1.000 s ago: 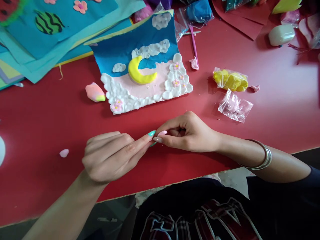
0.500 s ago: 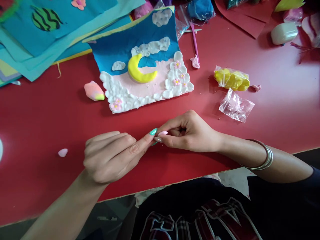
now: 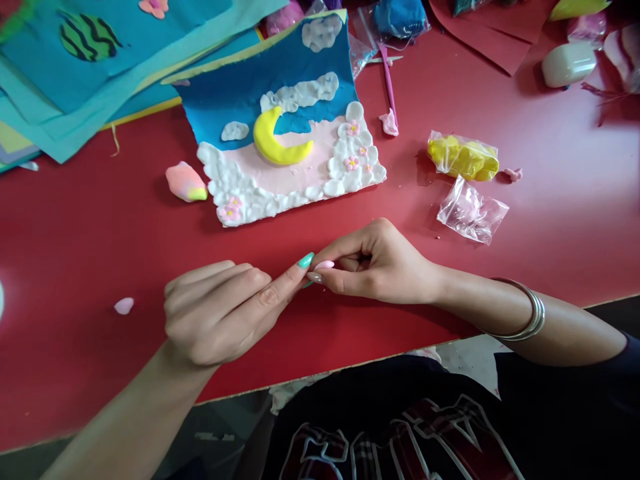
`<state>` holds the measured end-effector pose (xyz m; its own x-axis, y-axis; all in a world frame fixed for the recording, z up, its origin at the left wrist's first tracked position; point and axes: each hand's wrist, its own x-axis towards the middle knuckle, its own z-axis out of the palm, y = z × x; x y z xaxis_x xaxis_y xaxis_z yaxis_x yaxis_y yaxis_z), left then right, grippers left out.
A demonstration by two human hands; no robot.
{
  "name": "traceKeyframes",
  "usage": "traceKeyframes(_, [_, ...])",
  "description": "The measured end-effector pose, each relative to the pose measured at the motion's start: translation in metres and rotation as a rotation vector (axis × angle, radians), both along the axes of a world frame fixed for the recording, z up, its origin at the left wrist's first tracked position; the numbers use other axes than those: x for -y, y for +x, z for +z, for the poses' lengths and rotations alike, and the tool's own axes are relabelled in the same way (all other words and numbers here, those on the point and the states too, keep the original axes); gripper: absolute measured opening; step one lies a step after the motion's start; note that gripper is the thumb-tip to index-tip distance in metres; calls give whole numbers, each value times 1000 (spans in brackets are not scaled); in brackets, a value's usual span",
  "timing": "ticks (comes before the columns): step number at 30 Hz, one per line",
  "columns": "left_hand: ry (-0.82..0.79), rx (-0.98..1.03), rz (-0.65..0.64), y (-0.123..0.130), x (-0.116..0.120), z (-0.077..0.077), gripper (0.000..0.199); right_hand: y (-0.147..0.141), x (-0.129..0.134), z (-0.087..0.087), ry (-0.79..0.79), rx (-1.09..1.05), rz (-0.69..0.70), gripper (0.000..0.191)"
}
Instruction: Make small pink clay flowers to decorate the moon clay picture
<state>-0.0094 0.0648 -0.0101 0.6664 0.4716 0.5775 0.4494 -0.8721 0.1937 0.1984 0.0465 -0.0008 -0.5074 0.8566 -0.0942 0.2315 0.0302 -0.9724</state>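
A small pink clay piece (image 3: 325, 265) is pinched between the thumb and forefinger of my right hand (image 3: 383, 267). My left hand (image 3: 225, 310) meets it from the left, its forefinger and thumb closed at the tip of the same piece, the other fingers curled. Beyond both hands lies a clay picture (image 3: 295, 177) with a yellow crescent moon (image 3: 275, 143), white clouds and small pink flowers. A loose pink clay petal (image 3: 124, 306) rests on the red table left of my left hand. Left of the picture is a peach and yellow clay lump (image 3: 185, 181).
Bags of yellow clay (image 3: 465, 157) and pale pink clay (image 3: 470, 208) lie at the right on the red table (image 3: 560, 227). Behind stand a pink tool (image 3: 389, 87), a bag of blue clay (image 3: 401, 18) and a white case (image 3: 569, 66). Blue sheets (image 3: 150, 40) are stacked at upper left.
Both hands hold nearly the same pinch. My left hand has shifted very slightly left, and the view has moved a little.
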Motion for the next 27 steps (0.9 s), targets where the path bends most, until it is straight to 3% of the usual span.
traceKeyframes(4, [-40, -2, 18, -1, 0, -2, 22, -2, 2, -1, 12, 9, -55, 26])
traceKeyframes(10, [28, -32, 26, 0, 1, -4, 23, -4, 4, -2, 24, 6, -108, 24])
traceKeyframes(17, [223, -48, -64, 12, -6, 14, 18, -4, 2, -4, 41, 25, -169, 23])
traceKeyframes(20, [262, -82, -3, 15, -8, 16, 13, -3, 1, -3, 60, 47, -135, 24])
traceKeyframes(27, [117, -68, -17, 9, -2, 4, 25, -4, 1, -3, 100, 92, -89, 22])
